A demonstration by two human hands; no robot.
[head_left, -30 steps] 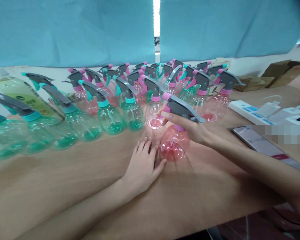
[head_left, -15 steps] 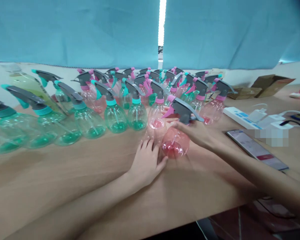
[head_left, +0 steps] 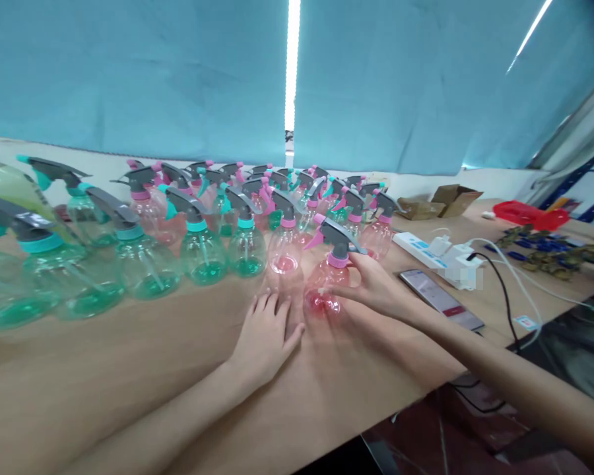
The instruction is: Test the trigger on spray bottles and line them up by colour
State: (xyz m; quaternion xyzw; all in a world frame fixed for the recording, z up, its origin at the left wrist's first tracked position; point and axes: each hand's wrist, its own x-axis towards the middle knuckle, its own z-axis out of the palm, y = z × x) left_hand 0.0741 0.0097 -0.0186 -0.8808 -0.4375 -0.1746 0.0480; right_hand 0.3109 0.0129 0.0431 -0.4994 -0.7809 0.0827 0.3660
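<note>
Your right hand (head_left: 380, 285) has slid down the pink bottle (head_left: 321, 276), left of the phone (head_left: 438, 297), its grip holding it, apparently for positioning, which next calls for steadiness, your left hand (head_left: 261, 338) spread.

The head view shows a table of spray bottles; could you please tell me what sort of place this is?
Probably an indoor workroom: rows of green and pink spray bottles stand on a wood-coloured table, with a power strip and an open cardboard box further right.
</note>
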